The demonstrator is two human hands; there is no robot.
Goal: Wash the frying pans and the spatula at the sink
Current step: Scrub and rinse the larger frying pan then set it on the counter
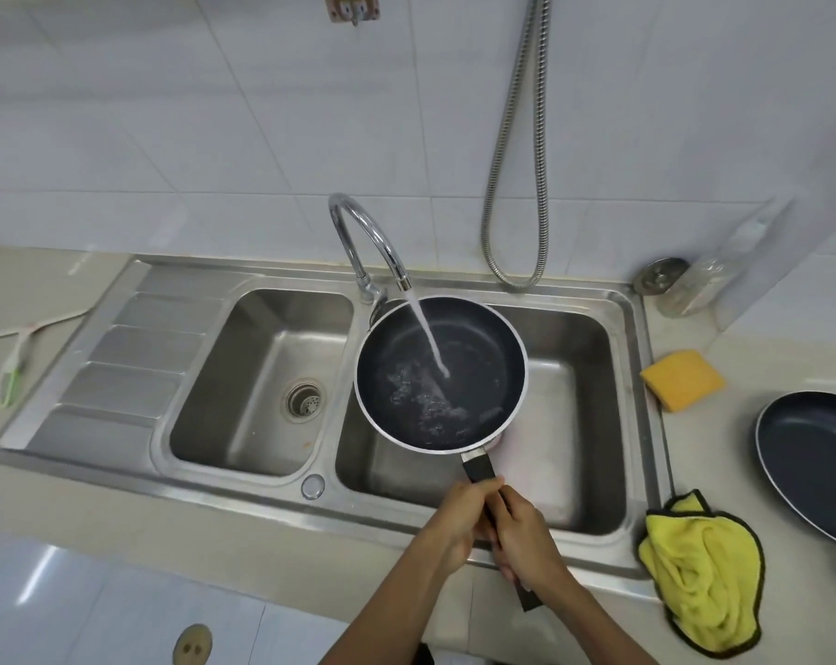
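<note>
A dark frying pan [468,343] with a pale rim hangs over the right basin of the steel sink [593,300]. Water runs from the curved tap [358,232] into the pan and pools at its bottom. Both hands grip the pan's black handle: my left hand [459,518] nearer the pan, my right hand [526,535] just behind it. A second dark frying pan [818,465] lies on the counter at the right edge. No spatula can be made out with certainty.
A yellow sponge [682,385] and a yellow cloth [703,573] lie on the counter right of the sink. The left basin [262,381] has a drain strainer. A green-handled utensil [15,362] rests far left. A shower hose [516,184] hangs on the tiled wall.
</note>
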